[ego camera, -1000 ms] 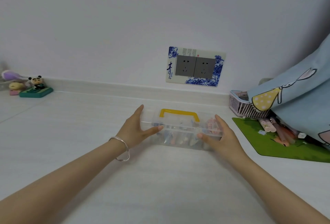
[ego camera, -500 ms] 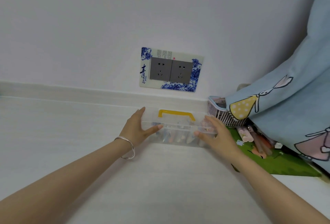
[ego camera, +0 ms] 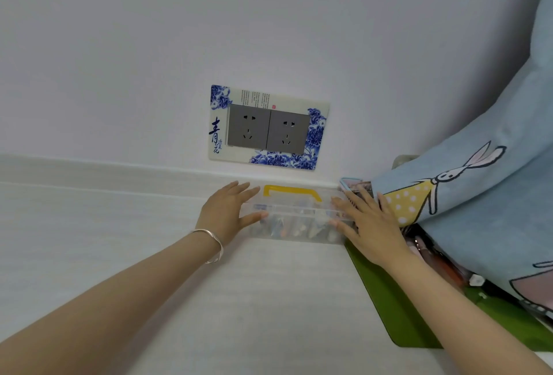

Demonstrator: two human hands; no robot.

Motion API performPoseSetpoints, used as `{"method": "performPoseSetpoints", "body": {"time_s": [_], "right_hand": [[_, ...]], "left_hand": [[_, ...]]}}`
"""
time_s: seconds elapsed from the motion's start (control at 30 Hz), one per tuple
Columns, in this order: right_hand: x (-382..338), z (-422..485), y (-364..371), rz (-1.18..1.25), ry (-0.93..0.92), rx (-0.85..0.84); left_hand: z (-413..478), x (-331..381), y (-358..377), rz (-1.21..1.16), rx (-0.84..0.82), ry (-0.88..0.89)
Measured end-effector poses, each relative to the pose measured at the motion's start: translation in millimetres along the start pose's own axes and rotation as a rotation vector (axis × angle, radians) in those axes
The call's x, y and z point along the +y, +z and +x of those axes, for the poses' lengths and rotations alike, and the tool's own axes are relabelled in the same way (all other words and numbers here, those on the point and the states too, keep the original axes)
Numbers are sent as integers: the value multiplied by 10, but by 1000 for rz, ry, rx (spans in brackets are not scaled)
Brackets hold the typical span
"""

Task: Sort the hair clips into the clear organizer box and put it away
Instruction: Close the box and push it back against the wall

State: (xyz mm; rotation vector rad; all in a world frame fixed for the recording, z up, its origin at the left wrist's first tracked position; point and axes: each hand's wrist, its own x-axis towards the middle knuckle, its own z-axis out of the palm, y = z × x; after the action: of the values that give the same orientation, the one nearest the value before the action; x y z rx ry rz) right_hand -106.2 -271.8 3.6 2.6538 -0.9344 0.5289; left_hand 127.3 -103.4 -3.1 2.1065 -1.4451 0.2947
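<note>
The clear organizer box [ego camera: 296, 215] with a yellow handle [ego camera: 291, 192] stands on the white surface close to the wall, lid shut. Several coloured hair clips [ego camera: 287, 228] show through its front wall. My left hand [ego camera: 223, 214] lies against the box's left end with straight fingers, thumb on the front. My right hand [ego camera: 372, 225] covers the right end, fingers spread and straight over the lid's corner. The box's right end is hidden under that hand.
A double wall socket [ego camera: 267, 129] with a blue floral frame sits above the box. A pink basket [ego camera: 348, 184] stands at the box's right end, on a green mat [ego camera: 389, 300]. Blue rabbit-print fabric [ego camera: 478, 210] hangs over the right side, covering small items.
Both hands have slid the box away from me and to the right, up near the wall beside the basket. The fingers have straightened and spread.
</note>
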Motion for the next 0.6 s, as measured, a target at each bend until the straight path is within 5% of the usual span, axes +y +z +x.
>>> {"method": "performPoseSetpoints", "body": {"time_s": [0.6], "right_hand": [[83,452,32,-145,-56,-125]], "left_hand": [[438,-99,268,49,16,-18]]}}
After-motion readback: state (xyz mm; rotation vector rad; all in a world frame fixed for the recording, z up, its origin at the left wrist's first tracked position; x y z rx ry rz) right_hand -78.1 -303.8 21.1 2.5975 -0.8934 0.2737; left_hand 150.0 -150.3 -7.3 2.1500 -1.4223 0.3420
